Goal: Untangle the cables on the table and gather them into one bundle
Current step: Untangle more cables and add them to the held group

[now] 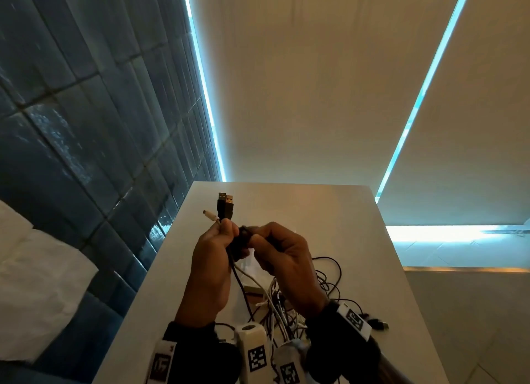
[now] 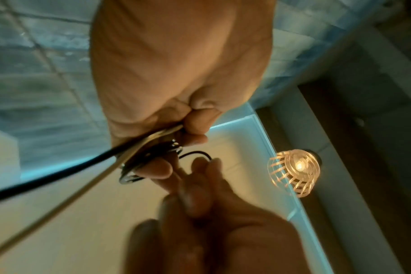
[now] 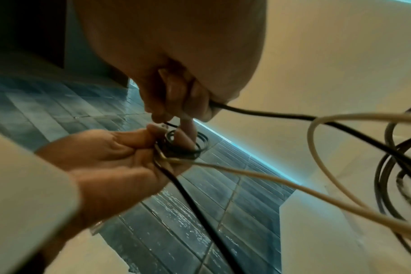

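Two bare hands: left hand (image 1: pixel 210 271), right hand (image 1: pixel 289 264). Black sleeves (image 1: pixel 198 346) cover both wrists. White camera mounts (image 1: pixel 253 352) strapped on wrists, each bearing black-and-white square marker tags (image 1: pixel 354 320). Rings, watch: none discernible under blur.

We cannot follow single strands in the cable heap (image 1: pixel 289 306), since our right hand (image 1: pixel 286 257) and wrists cover much of it. The small black coil (image 3: pixel 183 146) is half buried between fingers. In the left wrist view the right hand is a blur, and the black cable (image 2: pixel 47 178) leaves at the edge.
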